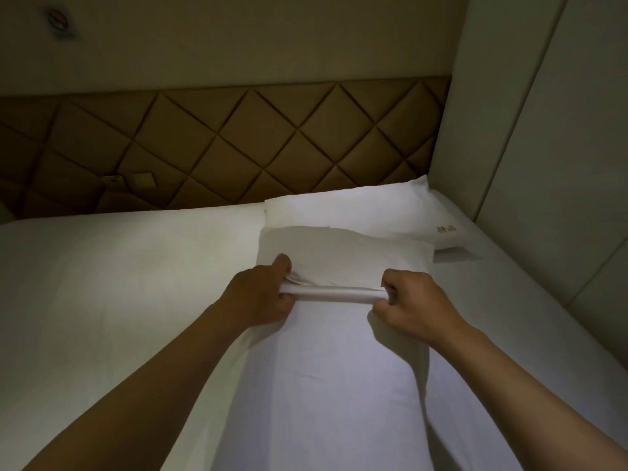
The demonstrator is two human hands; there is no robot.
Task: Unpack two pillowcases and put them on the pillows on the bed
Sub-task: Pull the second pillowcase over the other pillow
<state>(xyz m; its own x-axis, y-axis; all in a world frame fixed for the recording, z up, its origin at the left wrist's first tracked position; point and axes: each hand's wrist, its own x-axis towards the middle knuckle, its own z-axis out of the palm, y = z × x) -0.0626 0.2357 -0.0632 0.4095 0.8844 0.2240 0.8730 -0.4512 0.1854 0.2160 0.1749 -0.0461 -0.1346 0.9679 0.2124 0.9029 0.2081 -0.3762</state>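
The open hem [333,294] of a white pillowcase [323,385] is gripped at both ends: the left hand [268,294] is curled round the left end with the thumb laid on top, and the right hand [411,304] is closed in a fist round the right end. The hands are held apart, and the hem is stretched into a tight roll between them. On the near side of the hands the pillowcase is seen filled and smooth. Just beyond the hands a duller end of the pillow [346,256] is left uncovered. Farther beyond, and a little to the right, a second pillow [367,212] lies on the bed [119,283] against the headboard [238,137]; it appears to be cased already, with a small embroidered mark on it. The cloth is judged to be light, limp and rather smooth, so it is likely to slip unless it is bunched in the fingers. The pillow is judged to be soft and bulky, so it can be squeezed. The hem is best held at its two corners, as it is here, so that the mouth is kept wide while the last part is drawn over. The step is judged to be nearly complete.
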